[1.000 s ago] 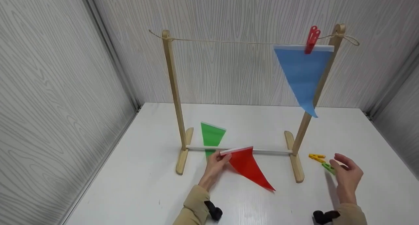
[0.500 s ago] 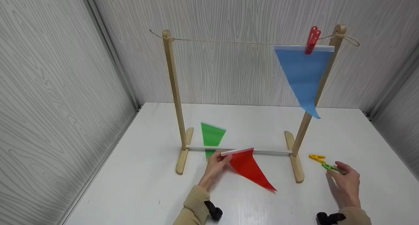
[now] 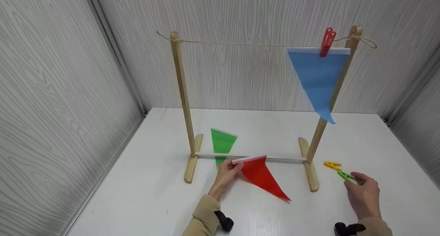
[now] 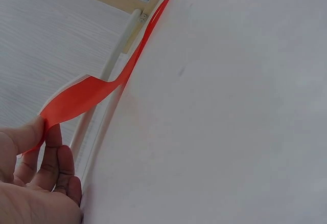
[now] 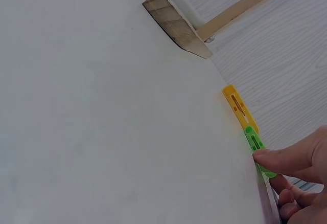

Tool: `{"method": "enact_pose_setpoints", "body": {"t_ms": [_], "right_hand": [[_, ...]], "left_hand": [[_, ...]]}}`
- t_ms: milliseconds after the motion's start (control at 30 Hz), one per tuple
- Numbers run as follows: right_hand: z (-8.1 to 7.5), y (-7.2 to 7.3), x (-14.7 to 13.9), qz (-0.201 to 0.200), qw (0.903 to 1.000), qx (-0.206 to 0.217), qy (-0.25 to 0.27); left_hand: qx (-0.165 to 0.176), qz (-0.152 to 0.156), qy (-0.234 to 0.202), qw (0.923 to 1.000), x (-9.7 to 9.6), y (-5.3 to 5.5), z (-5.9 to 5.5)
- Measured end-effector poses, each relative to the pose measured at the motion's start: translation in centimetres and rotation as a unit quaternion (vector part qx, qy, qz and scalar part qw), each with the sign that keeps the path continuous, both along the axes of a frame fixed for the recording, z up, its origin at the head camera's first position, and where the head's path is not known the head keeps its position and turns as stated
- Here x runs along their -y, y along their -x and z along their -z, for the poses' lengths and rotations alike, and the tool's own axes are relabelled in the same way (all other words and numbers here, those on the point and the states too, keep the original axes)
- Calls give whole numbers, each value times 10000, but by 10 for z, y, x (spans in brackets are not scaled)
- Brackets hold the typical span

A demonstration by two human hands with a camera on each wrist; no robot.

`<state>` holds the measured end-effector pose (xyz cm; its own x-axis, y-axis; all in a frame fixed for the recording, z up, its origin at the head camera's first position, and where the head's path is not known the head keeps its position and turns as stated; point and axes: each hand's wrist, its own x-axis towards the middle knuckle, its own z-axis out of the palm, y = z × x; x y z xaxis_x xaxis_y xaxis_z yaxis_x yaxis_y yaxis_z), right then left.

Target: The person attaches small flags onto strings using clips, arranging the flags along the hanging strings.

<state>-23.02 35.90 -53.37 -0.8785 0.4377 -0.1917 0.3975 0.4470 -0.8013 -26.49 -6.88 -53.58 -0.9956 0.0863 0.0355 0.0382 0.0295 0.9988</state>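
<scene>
My left hand [image 3: 225,177] pinches a red pennant [image 3: 260,174] at the left end of its white top edge. The pennant's tip trails toward the lower right, close over the table. At the right, a green clothespin [image 3: 344,176] is between the thumb and fingers of my right hand [image 3: 366,196]. In the right wrist view the thumb presses on the green clothespin [image 5: 254,141], its far end against a yellow clothespin [image 5: 239,109]. A green pennant [image 3: 222,141] lies under the stand's white crossbar [image 3: 285,158], partly hidden by my left hand.
A wooden stand with a left post [image 3: 182,91] and a right post [image 3: 318,133] carries a string [image 3: 237,44] between its tops. A blue pennant [image 3: 318,78] hangs there by a red clothespin [image 3: 327,43]. Grey wood-grain panels [image 3: 240,81] enclose the white table [image 3: 137,194].
My right hand has come down to the green clothespin, its thumb and fingers closing at the near end. The left hand stays in place with the red pennant, which has shifted slightly.
</scene>
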Motion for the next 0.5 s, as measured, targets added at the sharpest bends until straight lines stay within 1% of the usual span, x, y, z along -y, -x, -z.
{"method": "enact_pose_setpoints", "body": {"t_ms": [233,400,500], "right_hand": [[0,-1,-2,-16,10000,63,36],[0,-1,-1,16,10000,-7,-21],[1,-2,-1,48,10000,-66,-42]], "left_hand": [[0,-20,-7,10000,-1,0,-1],[22,-50,-41,10000,-1,-1,-1],[-56,-16,8,10000,-1,0,0]]}}
